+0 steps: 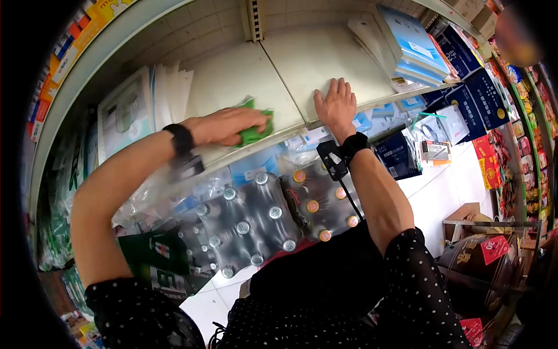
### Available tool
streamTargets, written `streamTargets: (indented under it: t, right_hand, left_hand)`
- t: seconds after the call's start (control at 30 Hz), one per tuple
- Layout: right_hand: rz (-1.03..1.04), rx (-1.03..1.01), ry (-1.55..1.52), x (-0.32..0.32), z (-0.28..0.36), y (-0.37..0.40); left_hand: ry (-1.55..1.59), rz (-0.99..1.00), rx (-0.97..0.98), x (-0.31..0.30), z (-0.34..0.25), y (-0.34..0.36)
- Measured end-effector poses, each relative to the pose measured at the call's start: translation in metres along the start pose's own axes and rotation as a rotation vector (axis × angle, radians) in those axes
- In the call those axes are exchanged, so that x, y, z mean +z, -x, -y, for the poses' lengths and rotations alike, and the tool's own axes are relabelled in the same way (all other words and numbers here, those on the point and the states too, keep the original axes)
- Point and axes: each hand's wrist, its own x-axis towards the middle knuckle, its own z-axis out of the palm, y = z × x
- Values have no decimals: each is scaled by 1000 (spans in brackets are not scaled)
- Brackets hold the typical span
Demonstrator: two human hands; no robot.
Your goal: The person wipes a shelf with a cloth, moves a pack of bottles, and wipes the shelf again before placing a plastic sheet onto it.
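Note:
My left hand (229,126), slightly blurred, is closed on a green cloth (256,125) and presses it on the pale shelf (224,75) near its front edge. To the right, past the seam between two shelf panels, my right hand (336,106) rests on the shelf with its fingers apart and holds nothing. Clear plastic-wrapped packs (131,110) stand upright on the shelf left of my left hand. A stack of blue-covered packs (415,49) lies at the shelf's right end.
Below the shelf are shrink-wrapped bottles with white caps (250,224) and orange caps (325,203). Dark blue boxes (479,102) stand at the right. A dark brown package (479,267) sits by a rack at the lower right. A metal upright (254,20) rises behind the shelf.

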Motion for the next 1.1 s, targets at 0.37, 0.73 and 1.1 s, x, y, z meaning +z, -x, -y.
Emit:
streamTargets:
  t: [0.37,0.73,1.1]
  right_hand:
    - [-174,-72,132,-5,10,-3]
    - [-70,-52,94,1,1,2]
    - [81,33,83,0,1,-3]
  left_hand:
    - [25,-170,161,22,14,-43]
    - [-156,-522,-20,51,9,-110]
    - [-225,-203,-442,38,-30,17]
